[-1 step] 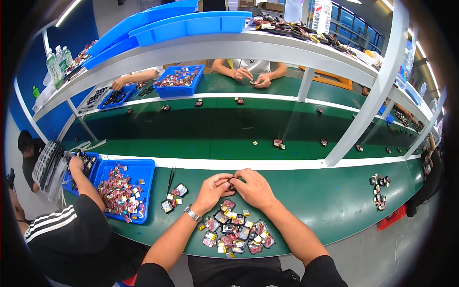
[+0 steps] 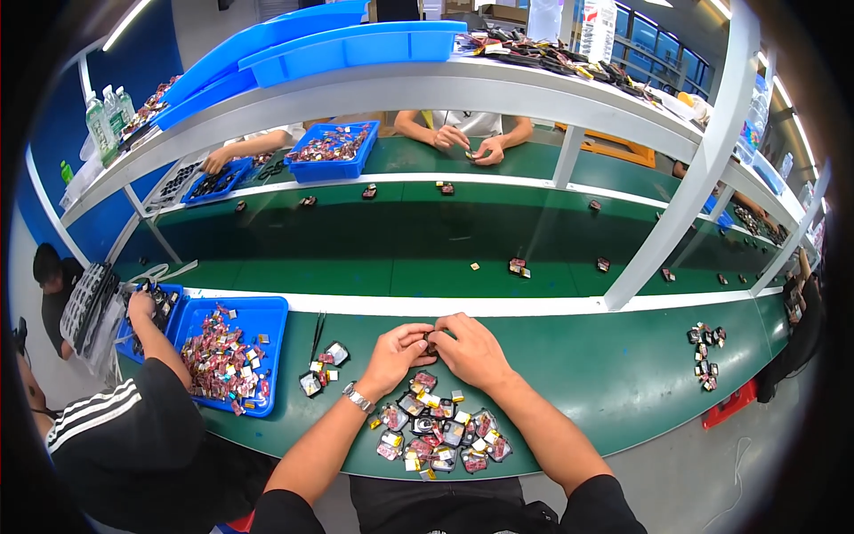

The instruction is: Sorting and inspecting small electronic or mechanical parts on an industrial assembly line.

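Observation:
My left hand point(image 2: 400, 352) and my right hand point(image 2: 467, 349) meet over the green table, fingers pinched together. Between them is a small dark electronic part point(image 2: 432, 343), mostly covered by my fingertips. Just below my hands lies a loose pile of small black-cased assemblies point(image 2: 442, 425) with red wires and silver and yellow pieces. Left of my left hand are a few more assemblies point(image 2: 335, 353), and beside them rests a pair of dark tweezers point(image 2: 318, 334).
A blue tray point(image 2: 281, 311) of small wired parts stands at the left, next to a co-worker's arm point(image 2: 167, 343). A white ledge point(image 2: 427, 305) borders a green conveyor belt point(image 2: 374, 278) carrying scattered parts. More assemblies point(image 2: 705, 351) sit at the right. Another person's hands point(image 2: 471, 147) work across.

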Motion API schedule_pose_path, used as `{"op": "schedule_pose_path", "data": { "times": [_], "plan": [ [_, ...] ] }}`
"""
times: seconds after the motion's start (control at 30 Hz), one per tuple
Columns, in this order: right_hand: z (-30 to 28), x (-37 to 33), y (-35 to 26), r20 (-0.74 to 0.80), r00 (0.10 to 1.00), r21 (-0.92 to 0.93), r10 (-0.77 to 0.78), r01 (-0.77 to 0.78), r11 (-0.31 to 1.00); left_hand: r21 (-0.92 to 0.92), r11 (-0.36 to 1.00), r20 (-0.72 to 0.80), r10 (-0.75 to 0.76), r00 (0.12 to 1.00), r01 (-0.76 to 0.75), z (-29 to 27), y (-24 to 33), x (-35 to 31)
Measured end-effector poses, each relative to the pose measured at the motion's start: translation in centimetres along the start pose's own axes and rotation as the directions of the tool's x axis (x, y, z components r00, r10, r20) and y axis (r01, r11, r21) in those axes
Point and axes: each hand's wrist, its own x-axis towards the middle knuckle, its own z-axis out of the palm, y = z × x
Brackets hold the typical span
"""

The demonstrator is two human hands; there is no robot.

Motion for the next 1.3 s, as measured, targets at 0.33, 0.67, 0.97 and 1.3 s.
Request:
{"op": "schedule_pose_path", "data": {
  "times": [0.33, 0.67, 0.97, 1.3],
  "plan": [
    [-0.4, -0.3, 0.8, 0.142, 0.986, 0.123, 0.083, -0.101, 0.987, 0.026, 1.0, 0.024, 0.008, 1.0, -0.008, -0.2, 0.1, 0.0],
    [0.1, -0.8, 0.2, 0.077, 0.96, 0.241, 0.27, -0.281, 0.929, 0.021, 1.0, 0.102, 0.017, 0.995, -0.02, -0.3, 0.5, -0.2],
    [0.0, -1.1, 0.2, 0.172, 0.916, 0.349, 0.363, -0.401, 0.847, 0.049, 0.999, 0.127, -0.001, 0.992, -0.006, -0.3, 0.6, -0.2],
    [0.2, -1.5, 0.2, 0.117, 0.932, 0.367, 0.343, -0.361, 0.857, -0.012, 1.0, 0.102, -0.007, 0.995, 0.008, -0.5, 0.3, 0.0]
  ]
}}
